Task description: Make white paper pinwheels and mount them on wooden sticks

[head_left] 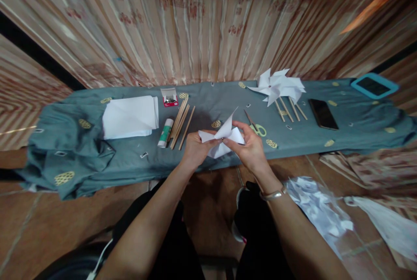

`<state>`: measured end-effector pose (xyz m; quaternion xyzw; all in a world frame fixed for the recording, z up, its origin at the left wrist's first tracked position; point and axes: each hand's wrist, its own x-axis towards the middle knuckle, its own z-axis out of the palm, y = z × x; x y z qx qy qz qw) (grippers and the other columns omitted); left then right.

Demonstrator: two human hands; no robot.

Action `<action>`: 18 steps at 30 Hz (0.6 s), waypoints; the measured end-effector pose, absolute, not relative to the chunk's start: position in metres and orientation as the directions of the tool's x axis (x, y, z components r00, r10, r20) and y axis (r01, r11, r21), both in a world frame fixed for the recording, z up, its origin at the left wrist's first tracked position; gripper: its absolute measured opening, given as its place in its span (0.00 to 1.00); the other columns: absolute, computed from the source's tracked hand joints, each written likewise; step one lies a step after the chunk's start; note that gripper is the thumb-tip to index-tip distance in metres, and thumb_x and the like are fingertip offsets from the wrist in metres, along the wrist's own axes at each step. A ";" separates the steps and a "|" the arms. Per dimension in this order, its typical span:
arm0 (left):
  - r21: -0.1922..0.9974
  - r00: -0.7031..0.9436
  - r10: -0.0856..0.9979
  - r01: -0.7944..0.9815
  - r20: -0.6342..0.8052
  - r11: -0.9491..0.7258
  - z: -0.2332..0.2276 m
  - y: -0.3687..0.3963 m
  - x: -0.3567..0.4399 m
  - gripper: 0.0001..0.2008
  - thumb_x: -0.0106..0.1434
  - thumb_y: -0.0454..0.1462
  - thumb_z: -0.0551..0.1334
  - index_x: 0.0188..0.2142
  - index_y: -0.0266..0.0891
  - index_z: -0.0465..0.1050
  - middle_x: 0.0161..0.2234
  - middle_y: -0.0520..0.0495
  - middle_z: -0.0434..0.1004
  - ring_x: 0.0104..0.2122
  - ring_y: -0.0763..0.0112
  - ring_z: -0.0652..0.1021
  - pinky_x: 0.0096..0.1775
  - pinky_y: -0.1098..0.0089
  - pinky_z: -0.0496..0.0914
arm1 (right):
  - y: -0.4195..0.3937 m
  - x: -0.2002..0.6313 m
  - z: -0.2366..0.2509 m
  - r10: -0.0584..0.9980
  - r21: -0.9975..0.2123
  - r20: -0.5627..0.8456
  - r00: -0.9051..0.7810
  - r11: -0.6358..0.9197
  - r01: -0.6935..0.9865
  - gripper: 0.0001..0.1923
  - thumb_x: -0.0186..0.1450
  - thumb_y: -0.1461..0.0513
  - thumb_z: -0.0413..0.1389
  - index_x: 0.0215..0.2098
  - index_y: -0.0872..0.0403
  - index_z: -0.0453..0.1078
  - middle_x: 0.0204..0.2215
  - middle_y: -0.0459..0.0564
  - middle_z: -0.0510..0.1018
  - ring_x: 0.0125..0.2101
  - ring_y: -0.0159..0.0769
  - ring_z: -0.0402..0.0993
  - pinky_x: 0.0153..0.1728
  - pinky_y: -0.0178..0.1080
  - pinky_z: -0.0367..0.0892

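Observation:
Both hands hold a folded white paper piece [224, 138] above the near edge of a grey-blue cloth [208, 110]. My left hand [194, 149] pinches its left side, and my right hand [249, 146] grips its right side, with a bracelet on that wrist. One pointed flap of the paper sticks up. Just beyond my right hand lie scissors with yellow-green handles [257, 128]. Wooden sticks [181, 125] and a glue stick [166, 133] lie left of my left hand.
A stack of white paper sheets [130, 116] and a small red box [170, 97] lie at the left. Finished white pinwheels [278, 87] on sticks, a black phone [323, 113] and a blue-framed tablet [374, 85] are at the right. A clear bag of paper scraps [317, 210] lies on the floor.

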<state>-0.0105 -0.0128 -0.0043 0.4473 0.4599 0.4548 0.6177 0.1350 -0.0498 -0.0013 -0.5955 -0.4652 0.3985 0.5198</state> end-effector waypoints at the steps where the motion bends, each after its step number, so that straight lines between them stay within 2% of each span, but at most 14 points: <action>1: 0.971 0.170 0.973 -0.157 -0.154 0.181 -0.005 -0.013 -0.011 0.16 0.38 0.41 0.75 0.26 0.35 0.80 0.24 0.49 0.78 0.23 0.70 0.75 0.29 0.70 0.68 | -0.050 0.135 -0.001 0.968 -0.989 0.014 0.251 -0.023 0.146 0.32 0.51 0.56 0.64 0.53 0.54 0.65 0.34 0.50 0.82 0.32 0.42 0.79 0.35 0.44 0.75; 7: 0.967 0.184 0.972 -0.182 -0.143 0.177 -0.008 -0.012 -0.011 0.13 0.39 0.38 0.74 0.26 0.35 0.79 0.22 0.50 0.78 0.22 0.73 0.73 0.27 0.72 0.66 | -0.050 0.135 -0.002 0.969 -0.991 0.016 0.245 -0.016 0.131 0.31 0.51 0.57 0.64 0.52 0.53 0.65 0.33 0.50 0.81 0.31 0.42 0.79 0.34 0.44 0.75; 18: 0.964 0.184 0.968 -0.174 -0.169 0.201 -0.005 -0.013 -0.011 0.14 0.38 0.39 0.74 0.26 0.35 0.79 0.22 0.50 0.77 0.22 0.73 0.71 0.27 0.73 0.64 | -0.049 0.134 -0.004 0.971 -0.994 0.006 0.239 -0.019 0.104 0.31 0.50 0.56 0.65 0.51 0.52 0.65 0.33 0.49 0.81 0.32 0.44 0.79 0.34 0.45 0.75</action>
